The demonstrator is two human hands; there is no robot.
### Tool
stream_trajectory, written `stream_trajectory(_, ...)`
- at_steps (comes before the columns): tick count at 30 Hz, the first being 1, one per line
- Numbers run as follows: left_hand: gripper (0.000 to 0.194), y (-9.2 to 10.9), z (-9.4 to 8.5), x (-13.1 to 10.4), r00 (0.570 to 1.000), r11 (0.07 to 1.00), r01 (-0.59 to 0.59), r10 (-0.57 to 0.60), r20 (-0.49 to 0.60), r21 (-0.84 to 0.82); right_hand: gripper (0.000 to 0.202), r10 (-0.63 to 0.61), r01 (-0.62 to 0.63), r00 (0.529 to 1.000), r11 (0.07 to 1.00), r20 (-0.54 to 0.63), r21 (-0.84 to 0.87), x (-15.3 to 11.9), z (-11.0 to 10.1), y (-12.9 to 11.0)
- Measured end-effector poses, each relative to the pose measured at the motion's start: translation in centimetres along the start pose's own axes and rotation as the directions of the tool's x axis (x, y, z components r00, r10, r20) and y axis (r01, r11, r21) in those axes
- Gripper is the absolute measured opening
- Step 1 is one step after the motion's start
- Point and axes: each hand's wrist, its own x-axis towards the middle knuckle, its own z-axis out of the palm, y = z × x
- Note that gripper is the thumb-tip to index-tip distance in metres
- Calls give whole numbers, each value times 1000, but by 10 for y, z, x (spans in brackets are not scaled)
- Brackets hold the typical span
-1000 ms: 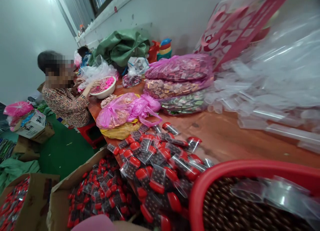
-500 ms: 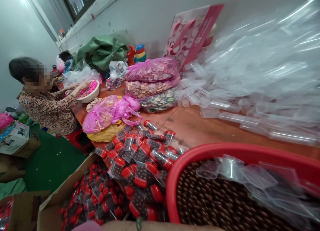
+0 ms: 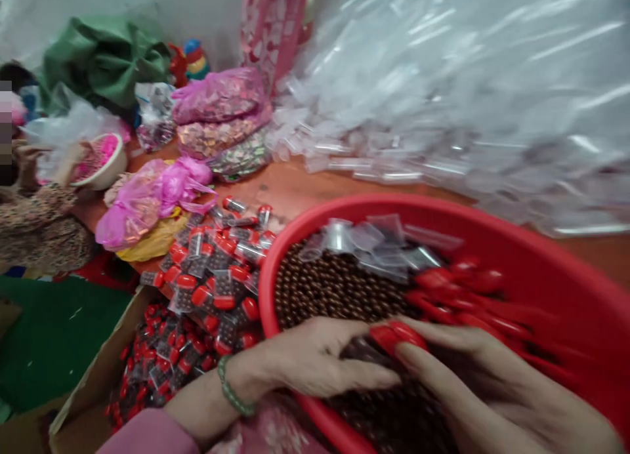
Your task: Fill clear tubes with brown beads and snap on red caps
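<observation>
Over the red basin (image 3: 280, 257), my left hand (image 3: 319, 359) grips a small clear container (image 3: 363, 350), which looks dark with brown balls; motion blur smears its outline. My right hand (image 3: 487, 382) pinches a red cap (image 3: 398, 336) at the container's end. Whether the cap is fully seated I cannot tell. Shiny brown balls (image 3: 335, 287) fill the basin's left part below my hands. Loose empty clear containers (image 3: 377, 244) rest on the balls at the far side. Loose red caps (image 3: 472, 290) lie at the basin's right.
Capped containers (image 3: 216, 277) are heaped left of the basin, above a cardboard box (image 3: 93, 369) holding more. Empty clear tubes (image 3: 394, 132) pile up along the wall. Pink bags (image 3: 221, 96) stand at the back. Another person's hand (image 3: 73, 162) is at a white bowl (image 3: 115, 168).
My view has swung right and down, so the basin shows more fully. Both my hands are now above it with the container and cap; before, only a wrist showed at the bottom edge.
</observation>
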Motion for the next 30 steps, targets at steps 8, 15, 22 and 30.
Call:
stream_trajectory(8,37,2,-2,0,997,991,-69,72,-20,115,8,52,-52,997,999,-55,10,10,20,-30)
stream_trajectory(15,38,1,-3,1,998,988,-51,55,-28,146,11,-193,188,981,954,-1,-233,8,15,-25)
stream_trajectory(22,39,1,-3,0,999,992,-47,47,2,117,11,-234,262,963,925,131,-276,13,4,-23)
stream_trajectory(30,49,4,-2,4,995,993,67,-73,-63,-95,46,-502,563,806,492,312,-663,13,19,-20)
